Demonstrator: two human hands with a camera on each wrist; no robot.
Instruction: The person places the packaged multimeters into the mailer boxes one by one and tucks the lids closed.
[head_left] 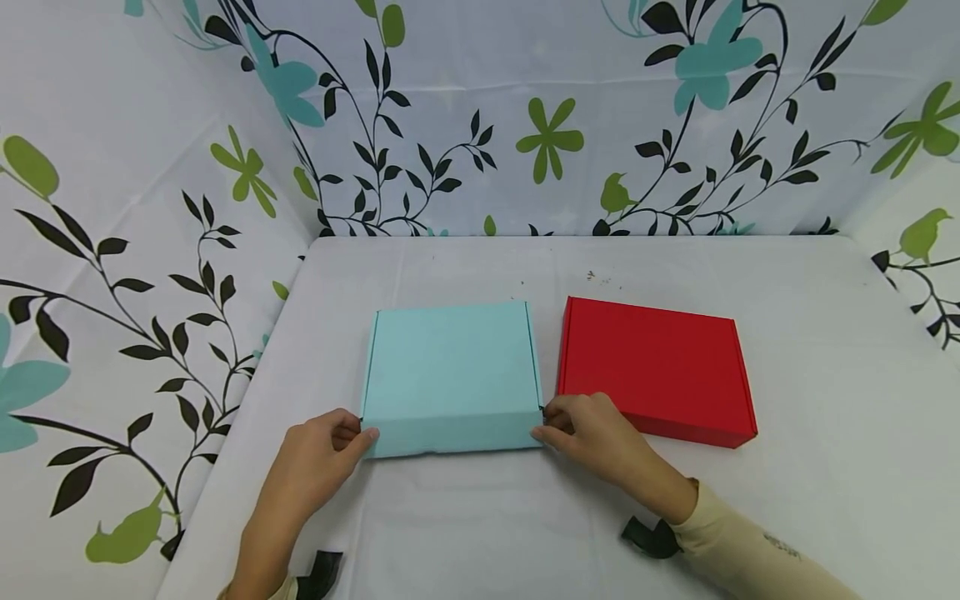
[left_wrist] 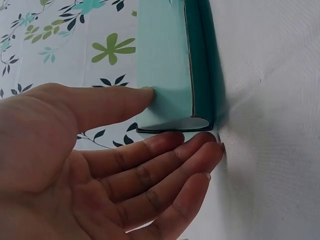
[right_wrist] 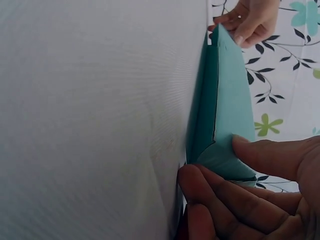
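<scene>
My left hand (head_left: 318,454) pinches the near left corner of the flat light-blue cardboard mailer box (head_left: 452,377), thumb on the lid and fingers under the edge; my right hand (head_left: 592,437) pinches the near right corner the same way. The box lies shut on the white cloth-covered counter (head_left: 825,400) between my two grips — I judge the lid not yet lifted, so opening is all still ahead. Its contents are hidden. Just beyond my right grip lies a flat red cardboard mailer box (head_left: 656,367), also closed — contents unseen.
</scene>
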